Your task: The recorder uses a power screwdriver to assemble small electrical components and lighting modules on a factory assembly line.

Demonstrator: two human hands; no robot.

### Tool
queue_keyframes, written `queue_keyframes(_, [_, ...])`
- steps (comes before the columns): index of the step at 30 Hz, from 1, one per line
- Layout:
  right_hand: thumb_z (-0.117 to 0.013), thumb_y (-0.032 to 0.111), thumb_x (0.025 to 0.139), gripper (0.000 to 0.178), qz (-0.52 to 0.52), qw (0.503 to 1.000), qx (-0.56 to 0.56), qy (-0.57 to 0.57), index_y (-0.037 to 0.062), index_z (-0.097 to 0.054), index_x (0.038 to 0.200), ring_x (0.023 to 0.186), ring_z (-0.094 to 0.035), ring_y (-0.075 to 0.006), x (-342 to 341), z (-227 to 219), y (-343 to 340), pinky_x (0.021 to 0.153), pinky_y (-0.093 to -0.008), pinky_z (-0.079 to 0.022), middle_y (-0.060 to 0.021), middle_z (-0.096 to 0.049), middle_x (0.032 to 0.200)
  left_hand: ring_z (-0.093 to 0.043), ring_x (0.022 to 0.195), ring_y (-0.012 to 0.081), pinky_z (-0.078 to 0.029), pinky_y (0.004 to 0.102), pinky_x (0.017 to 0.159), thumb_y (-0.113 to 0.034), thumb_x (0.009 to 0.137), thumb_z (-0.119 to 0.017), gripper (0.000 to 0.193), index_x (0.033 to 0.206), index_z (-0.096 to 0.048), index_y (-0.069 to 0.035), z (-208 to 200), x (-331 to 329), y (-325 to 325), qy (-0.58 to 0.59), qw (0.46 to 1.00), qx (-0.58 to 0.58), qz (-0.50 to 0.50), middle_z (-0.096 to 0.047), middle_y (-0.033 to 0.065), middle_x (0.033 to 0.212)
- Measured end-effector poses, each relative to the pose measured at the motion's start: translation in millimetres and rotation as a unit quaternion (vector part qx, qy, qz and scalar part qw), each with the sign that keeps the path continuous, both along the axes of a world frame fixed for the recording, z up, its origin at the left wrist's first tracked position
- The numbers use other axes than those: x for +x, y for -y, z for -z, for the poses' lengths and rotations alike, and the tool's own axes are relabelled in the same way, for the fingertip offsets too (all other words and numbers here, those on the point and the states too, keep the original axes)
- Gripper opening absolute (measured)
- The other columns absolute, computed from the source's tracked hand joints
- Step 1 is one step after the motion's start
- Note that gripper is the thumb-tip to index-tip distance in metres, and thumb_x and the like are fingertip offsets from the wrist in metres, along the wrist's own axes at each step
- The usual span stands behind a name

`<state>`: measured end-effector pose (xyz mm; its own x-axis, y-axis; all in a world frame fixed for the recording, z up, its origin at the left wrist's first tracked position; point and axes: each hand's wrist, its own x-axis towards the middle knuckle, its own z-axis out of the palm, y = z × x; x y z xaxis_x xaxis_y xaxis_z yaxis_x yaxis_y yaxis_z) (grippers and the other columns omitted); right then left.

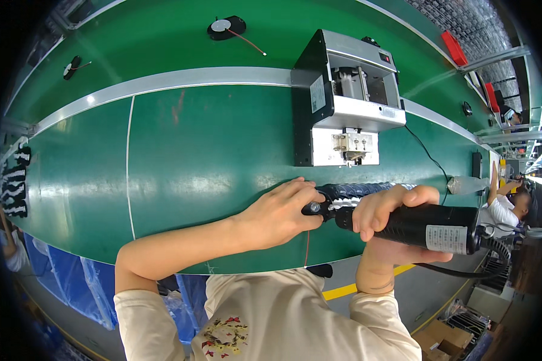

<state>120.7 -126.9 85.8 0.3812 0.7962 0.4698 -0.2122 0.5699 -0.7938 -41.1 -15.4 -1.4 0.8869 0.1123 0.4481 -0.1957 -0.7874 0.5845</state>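
Observation:
My right hand wraps round the thick barrel of a black electric screwdriver, which lies nearly level with its tip pointing left. A cable runs from its back end. At that tip, my left hand is closed on a small black part, pressing it near the table's front. A thin red wire hangs from the part toward the table's edge. Just beyond both hands lies a row of dark parts with white strips, partly hidden by my right hand.
A grey and black bench machine stands beyond my hands. A clear plastic bottle lies at the right. A black speaker with a red wire sits on the far green belt. Striped black-and-white parts are stacked far left.

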Motion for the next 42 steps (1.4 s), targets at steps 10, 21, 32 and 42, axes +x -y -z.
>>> queue_keyframes(10, [-0.067, 0.011, 0.091, 0.024, -0.058, 0.986, 0.054, 0.144, 0.0006, -0.049, 0.103, 0.052, -0.059, -0.0255, -4, 1, 0, 0.050, -0.0379, -0.052, -0.0160, -0.061, 0.069, -0.053, 0.119, 0.0334, -0.043, 0.0465, 0.110, -0.012, 0.067, -0.077, 0.024, 0.091, -0.072, -0.011, -6, 0, 0, -0.011, 1.000, -0.021, 0.005, -0.051, 0.0106, 0.119])
queue_keyframes(21, [-0.061, 0.054, 0.084, 0.062, -0.019, 0.998, 0.018, 0.057, 0.0040, -0.047, 0.117, 0.049, -0.058, -0.0227, -7, -6, 7, 0.046, -0.0372, -0.050, -0.0122, -0.058, 0.068, -0.053, 0.117, 0.0388, -0.045, 0.0481, 0.104, -0.011, 0.067, -0.076, 0.028, 0.095, -0.072, -0.008, -14, -2, 3, -0.023, 0.998, -0.065, -0.001, -0.049, 0.0175, 0.129])
queue_keyframes(32, [-0.048, 0.072, 0.091, 0.092, 0.076, 0.987, 0.139, 0.008, 0.0005, -0.029, 0.146, 0.047, -0.054, -0.0184, 50, -32, 6, 0.044, -0.0330, -0.046, -0.0107, -0.052, 0.073, -0.050, 0.117, 0.0316, -0.033, 0.0492, 0.096, -0.013, 0.060, -0.074, 0.040, 0.099, -0.067, -0.017, -66, -33, -85, -0.122, 0.983, 0.045, -0.134, -0.059, 0.0058, 0.122])
queue_keyframes(42, [-0.044, 0.079, 0.087, 0.097, 0.131, 0.985, 0.110, 0.025, -0.0017, -0.032, 0.140, 0.042, -0.051, -0.0177, 50, -24, 7, 0.040, -0.0324, -0.046, -0.0091, -0.051, 0.067, -0.065, 0.099, 0.0366, -0.053, 0.0374, 0.084, 0.010, 0.067, -0.055, 0.041, 0.103, -0.065, -0.007, -45, 30, -250, 0.028, 0.940, 0.155, -0.302, -0.064, 0.0160, 0.112])
